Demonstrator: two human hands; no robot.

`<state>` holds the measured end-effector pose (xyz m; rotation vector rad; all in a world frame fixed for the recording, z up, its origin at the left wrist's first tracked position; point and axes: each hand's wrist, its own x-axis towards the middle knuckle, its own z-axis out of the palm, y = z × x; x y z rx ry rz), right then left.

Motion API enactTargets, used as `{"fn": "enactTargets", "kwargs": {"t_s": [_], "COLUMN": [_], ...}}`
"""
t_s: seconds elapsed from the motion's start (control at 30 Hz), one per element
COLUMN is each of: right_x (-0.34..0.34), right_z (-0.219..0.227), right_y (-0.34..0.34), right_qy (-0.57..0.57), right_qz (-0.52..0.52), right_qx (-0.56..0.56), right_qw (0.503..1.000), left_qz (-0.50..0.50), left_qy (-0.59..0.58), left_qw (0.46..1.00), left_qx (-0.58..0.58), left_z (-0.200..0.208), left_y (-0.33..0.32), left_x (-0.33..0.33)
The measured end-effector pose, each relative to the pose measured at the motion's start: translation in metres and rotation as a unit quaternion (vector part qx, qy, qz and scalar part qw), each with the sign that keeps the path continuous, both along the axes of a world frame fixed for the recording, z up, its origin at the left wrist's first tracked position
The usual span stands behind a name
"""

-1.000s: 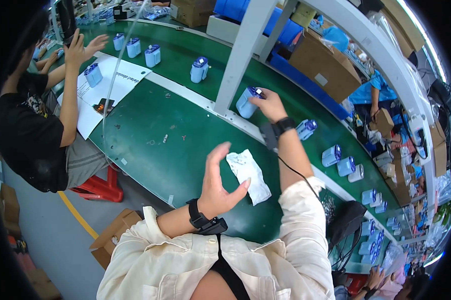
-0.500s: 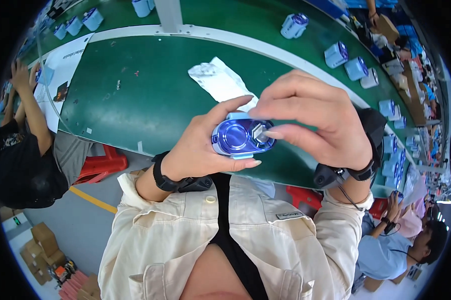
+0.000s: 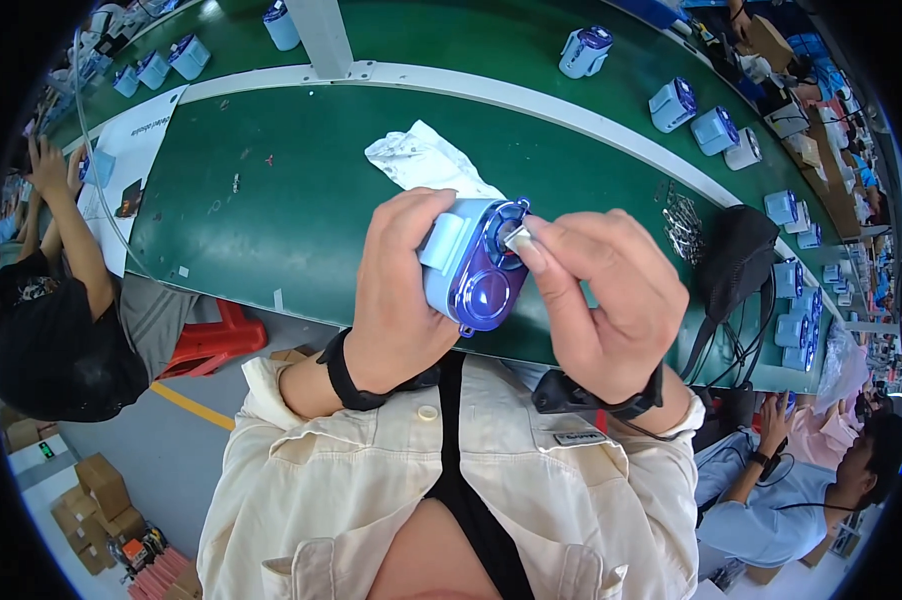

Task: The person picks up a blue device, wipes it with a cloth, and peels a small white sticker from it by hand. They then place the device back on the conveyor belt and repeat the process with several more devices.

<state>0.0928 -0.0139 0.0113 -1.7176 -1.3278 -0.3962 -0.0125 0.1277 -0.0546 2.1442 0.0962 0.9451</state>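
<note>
My left hand [image 3: 391, 300] is wrapped round a light-blue plastic device [image 3: 443, 245] with a glossy dark-blue end face, which is tilted toward me. On that face are a round raised disc and, above it, a round opening. Between thumb and forefinger, my right hand [image 3: 616, 300] pinches a small whitish piece [image 3: 516, 238] at the opening's edge. Fingertips partly cover the piece, so its kind is unclear. Just beyond the device lies a crumpled white cloth [image 3: 423, 158] on the green table [image 3: 271, 180].
Several similar blue devices [image 3: 673, 105] stand beyond a white rail [image 3: 491, 92]. To the right are a heap of small metal pieces [image 3: 682, 228] and a black bag [image 3: 736, 260] with cables. People sit on both sides; a red stool [image 3: 216, 335] is at left.
The device has turned in my left hand, so its light-blue side now shows and the opening sits at the top. My right hand has moved lower and left, keeping the small piece at the opening.
</note>
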Motion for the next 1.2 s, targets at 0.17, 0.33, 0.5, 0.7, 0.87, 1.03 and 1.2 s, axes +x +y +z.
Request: {"fn": "enactTargets", "kwargs": {"t_s": [0.17,0.33,0.5,0.7,0.87,1.03,1.2], "right_x": [-0.006,-0.012,-0.008,0.014,-0.002,-0.003,0.001], "right_z": [-0.015,-0.017,-0.004,-0.007,-0.031,-0.040,-0.049], "right_y": [0.005,0.001,-0.005,-0.011,0.007,0.008,0.008], "right_qy": [-0.018,-0.111,-0.218,0.181,0.478,0.502,0.428], "right_qz": [-0.025,-0.056,-0.045,0.113,0.224,0.291,0.310], "right_qx": [0.041,-0.009,-0.110,-0.048,0.089,0.066,0.067], "right_qw": [0.999,0.992,0.969,0.976,0.845,0.812,0.846], "left_qz": [0.040,0.067,0.067,-0.052,-0.077,-0.034,-0.049], "left_qy": [-0.047,-0.055,-0.089,-0.120,-0.096,-0.053,-0.047], "left_qw": [0.995,0.987,0.982,0.987,0.991,0.998,0.998], "left_qx": [0.081,0.138,0.152,-0.091,-0.051,-0.006,0.007], "left_z": [0.001,-0.005,-0.009,-0.021,-0.013,-0.021,-0.025], "left_y": [0.001,0.004,0.003,-0.012,-0.017,-0.015,-0.016], "left_x": [0.004,0.007,0.011,0.011,0.010,0.004,0.003]}}
